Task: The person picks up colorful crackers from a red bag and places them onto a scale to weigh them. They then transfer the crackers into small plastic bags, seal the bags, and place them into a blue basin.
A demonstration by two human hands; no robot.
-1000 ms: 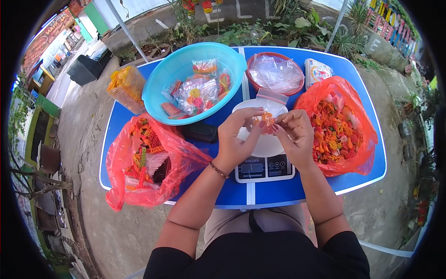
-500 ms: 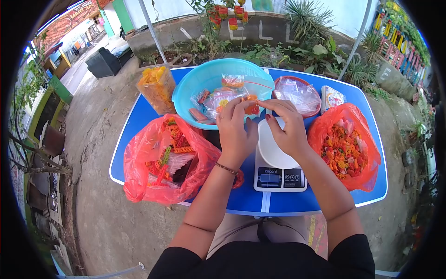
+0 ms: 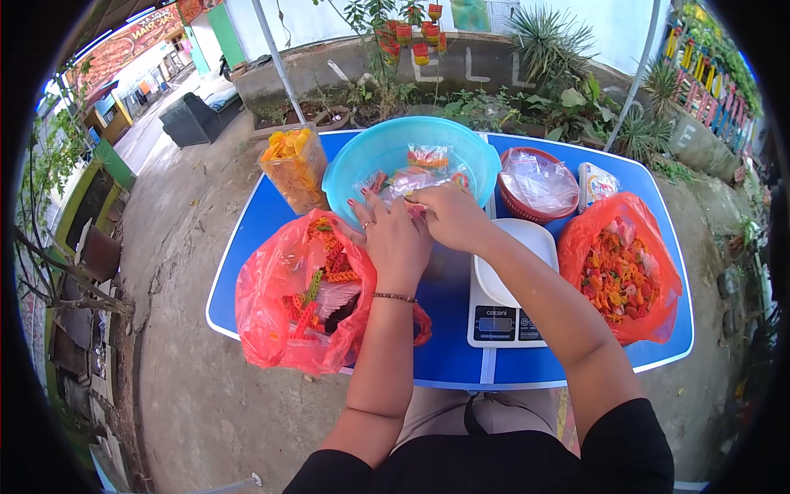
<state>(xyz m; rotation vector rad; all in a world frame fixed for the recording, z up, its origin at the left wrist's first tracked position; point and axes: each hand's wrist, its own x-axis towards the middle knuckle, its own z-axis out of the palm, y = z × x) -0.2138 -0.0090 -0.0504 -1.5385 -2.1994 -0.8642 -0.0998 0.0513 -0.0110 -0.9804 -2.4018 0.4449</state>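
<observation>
Both my hands meet over the near side of the turquoise plastic basin (image 3: 329, 177). My left hand (image 3: 395, 235), with its outer fingers spread, appears to hold a small clear zip bag that is mostly hidden. Against it, my right hand (image 3: 451, 216) is closed, fingertips pinching the bag's edge; a bit of pink shows between the hands. Inside the basin lie several filled clear packets (image 3: 428, 156). Right of the hands stands a white digital scale (image 3: 496, 323) with a white dish (image 3: 527, 247) on it, partly covered by my right forearm.
A red plastic bag of colourful crackers (image 3: 271, 329) stands at left, another red bag (image 3: 621, 272) at right. Behind are a clear tub of yellow-orange chips (image 3: 296, 173), a red basket (image 3: 527, 206) of clear bags and a small white pack (image 3: 597, 183). Everything stands on a blue table (image 3: 448, 354).
Both hands have come down and closer together over the basin's near side. The clear bag with its red zip line, earlier visible between them, is now mostly hidden. The whole view has shifted slightly.
</observation>
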